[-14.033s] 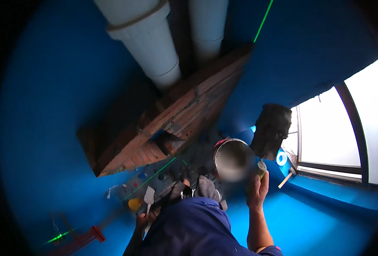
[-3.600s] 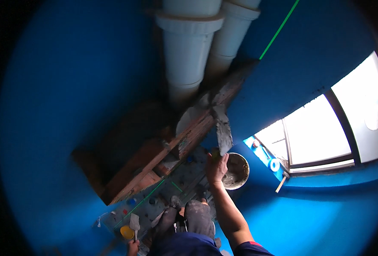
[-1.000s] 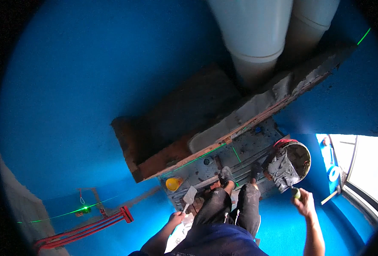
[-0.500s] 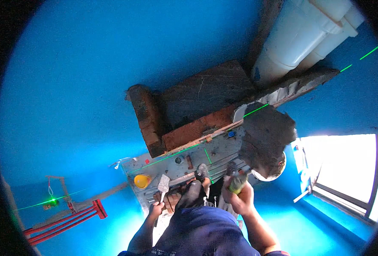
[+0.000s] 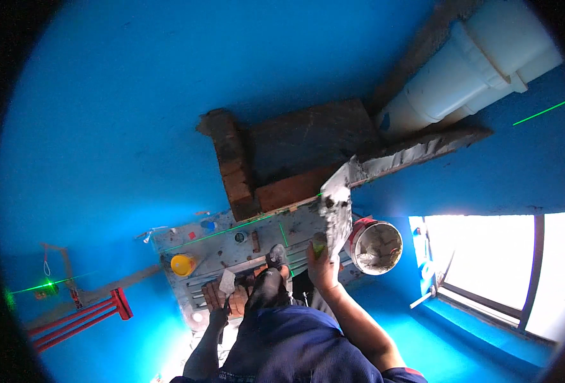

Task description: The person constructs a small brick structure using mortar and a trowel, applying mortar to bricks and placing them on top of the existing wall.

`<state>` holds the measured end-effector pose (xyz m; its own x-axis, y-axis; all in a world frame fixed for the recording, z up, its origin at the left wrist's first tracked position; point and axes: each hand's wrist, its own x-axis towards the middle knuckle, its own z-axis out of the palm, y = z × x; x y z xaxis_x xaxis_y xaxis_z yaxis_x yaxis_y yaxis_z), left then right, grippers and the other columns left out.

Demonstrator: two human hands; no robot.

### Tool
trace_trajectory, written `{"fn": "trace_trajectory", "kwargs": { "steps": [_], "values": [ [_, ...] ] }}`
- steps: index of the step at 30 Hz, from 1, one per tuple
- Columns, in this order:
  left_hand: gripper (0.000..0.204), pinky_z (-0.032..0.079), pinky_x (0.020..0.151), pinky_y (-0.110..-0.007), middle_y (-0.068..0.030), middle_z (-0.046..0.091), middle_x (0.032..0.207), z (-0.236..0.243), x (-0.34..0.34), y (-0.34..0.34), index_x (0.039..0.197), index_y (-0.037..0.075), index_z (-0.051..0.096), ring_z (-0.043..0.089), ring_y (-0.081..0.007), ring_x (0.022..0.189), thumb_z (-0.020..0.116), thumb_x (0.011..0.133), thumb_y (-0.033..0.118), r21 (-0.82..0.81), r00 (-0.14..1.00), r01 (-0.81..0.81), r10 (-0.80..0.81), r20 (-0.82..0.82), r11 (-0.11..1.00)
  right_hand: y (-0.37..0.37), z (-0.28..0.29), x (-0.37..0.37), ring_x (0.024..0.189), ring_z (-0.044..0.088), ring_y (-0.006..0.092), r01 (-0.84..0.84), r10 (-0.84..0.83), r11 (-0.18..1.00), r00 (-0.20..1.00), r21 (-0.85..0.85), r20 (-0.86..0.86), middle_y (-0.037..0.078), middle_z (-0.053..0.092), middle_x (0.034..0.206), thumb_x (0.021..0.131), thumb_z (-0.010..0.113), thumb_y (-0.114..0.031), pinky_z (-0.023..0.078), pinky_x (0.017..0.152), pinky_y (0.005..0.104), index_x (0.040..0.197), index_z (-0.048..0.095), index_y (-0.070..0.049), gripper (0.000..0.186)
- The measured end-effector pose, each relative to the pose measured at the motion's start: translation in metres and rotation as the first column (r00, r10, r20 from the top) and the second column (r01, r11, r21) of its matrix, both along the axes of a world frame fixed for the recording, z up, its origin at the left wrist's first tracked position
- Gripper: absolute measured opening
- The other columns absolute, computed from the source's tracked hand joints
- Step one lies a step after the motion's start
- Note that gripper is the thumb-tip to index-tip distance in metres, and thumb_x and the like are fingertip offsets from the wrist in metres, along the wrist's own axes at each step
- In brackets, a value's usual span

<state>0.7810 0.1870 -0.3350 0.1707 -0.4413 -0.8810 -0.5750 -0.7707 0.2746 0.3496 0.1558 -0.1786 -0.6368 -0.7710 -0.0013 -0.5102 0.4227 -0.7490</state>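
My right hand (image 5: 324, 273) is closed round the green grip of a plasterer's hawk (image 5: 337, 214). The hawk is tipped nearly on edge, its pale face with dark spots and a ragged edge of mortar showing. Its upper tip overlaps the end of a mortar-coated ledge (image 5: 416, 153); whether they touch, I cannot tell. Beside the hawk stands a bucket (image 5: 361, 228) with grey mortar inside. Low on the left, my left hand (image 5: 217, 317) grips a trowel (image 5: 227, 282), blade pointing up and smeared pale. A brick enclosure (image 5: 233, 172) with a dark slab lies ahead.
Large pale pipes (image 5: 480, 70) rise in the upper right corner. Bricks (image 5: 212, 297) are stacked beside my legs on a grey platform (image 5: 212, 246), with a round yellow thing (image 5: 182, 264) near its left edge. Red rails (image 5: 78, 323) run at lower left; a bright window (image 5: 474, 255) is at right.
The hawk has swung left and turned from its broad dark mortar side to nearly edge-on, uncovering the bucket. My left hand and trowel are slightly lower and further left; the whole view has shifted.
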Motion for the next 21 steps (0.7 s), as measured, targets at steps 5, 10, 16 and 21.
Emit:
{"fn": "trace_trajectory", "kwargs": {
  "steps": [5, 10, 16, 21],
  "values": [
    [0.023, 0.031, 0.035, -0.029, 0.0010, 0.043, 0.048, 0.009, -0.028, -0.008, 0.065, 0.011, 0.056, 0.041, -0.0128, 0.036, 0.068, 0.081, 0.022, -0.064, 0.994, 0.000, -0.007, -0.106, 0.998, 0.026, -0.012, 0.006, 0.081, 0.061, 0.0406, -0.057, 0.068, 0.995, 0.988, 0.083, -0.142, 0.022, 0.062, 0.092, 0.082, 0.065, -0.018, 0.049, 0.068, 0.0463, 0.106, 0.057, 0.000, 0.031],
    [0.025, 0.035, 0.039, -0.031, 0.0004, 0.045, 0.050, -0.017, -0.028, -0.007, 0.065, 0.009, 0.056, 0.045, -0.0144, 0.040, 0.067, 0.079, 0.026, -0.099, 0.983, -0.027, 0.009, -0.182, 0.995, 0.057, -0.012, 0.003, 0.089, 0.060, 0.0389, -0.062, 0.115, 0.969, 0.970, 0.238, -0.216, 0.021, 0.060, 0.097, 0.070, 0.070, -0.014, 0.050, 0.074, 0.0434, 0.105, 0.059, -0.001, 0.039],
    [0.021, 0.039, 0.040, -0.035, -0.0035, 0.047, 0.050, -0.068, 0.018, 0.016, 0.069, 0.006, 0.056, 0.051, -0.0183, 0.042, 0.063, 0.081, 0.022, -0.407, 0.916, 0.142, -0.276, -0.291, 0.902, 0.044, 0.035, 0.012, 0.076, 0.062, 0.0430, -0.157, 0.142, 0.987, 0.958, -0.041, -0.249, 0.022, 0.064, 0.088, 0.084, 0.067, -0.016, 0.050, 0.067, 0.0463, 0.104, 0.061, 0.002, 0.027],
    [0.014, 0.042, 0.041, -0.038, -0.0065, 0.051, 0.059, -0.066, 0.009, 0.026, 0.070, 0.012, 0.056, 0.056, -0.0238, 0.046, 0.062, 0.080, 0.020, 0.000, 0.975, -0.045, 0.044, -0.219, 0.999, -0.009, 0.004, 0.013, 0.102, 0.054, 0.0450, 0.006, 0.016, 0.995, 0.975, 0.099, -0.219, 0.029, 0.055, 0.111, 0.080, 0.065, -0.022, 0.045, 0.085, 0.0479, 0.116, 0.052, 0.005, 0.047]
  ]
}}
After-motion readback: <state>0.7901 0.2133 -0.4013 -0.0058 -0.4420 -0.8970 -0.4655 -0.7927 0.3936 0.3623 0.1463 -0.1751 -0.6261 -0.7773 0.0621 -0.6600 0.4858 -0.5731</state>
